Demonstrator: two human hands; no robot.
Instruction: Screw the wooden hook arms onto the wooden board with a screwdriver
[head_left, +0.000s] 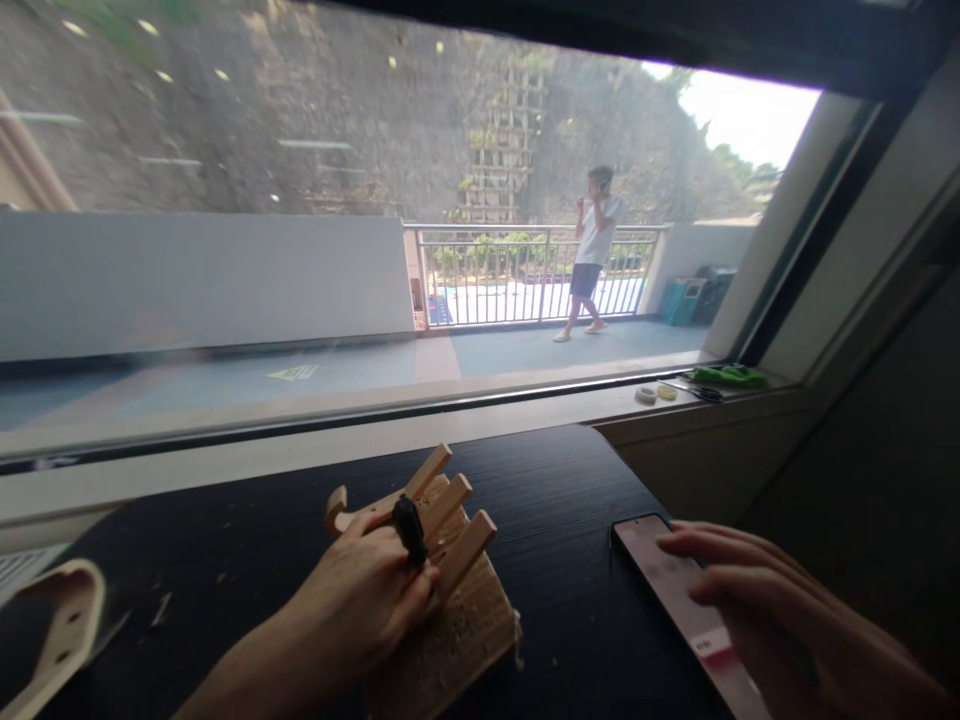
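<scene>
My left hand (375, 585) is closed, its fingers curled round a short black handle (409, 530) that sticks up at the knuckles; the tool's lower end is hidden. Under and beside that hand lie pale wooden strips (466, 552), their square ends pointing away to the right. They rest on a worn brown slab (480, 610), strewn with small shavings, that could be wood or cardboard. My right hand (780, 600) is open, fingers stretched over a lit phone (675, 590) at the table's right side; whether a fingertip touches the screen I cannot tell.
A curved wooden piece with holes (75, 620) lies on the dark table (547, 480) at left. On the windowsill (585, 412) are tape rolls (646, 396), scissors (701, 392) and a green item (727, 376). Beyond the window, a person (596, 245) is on a walkway.
</scene>
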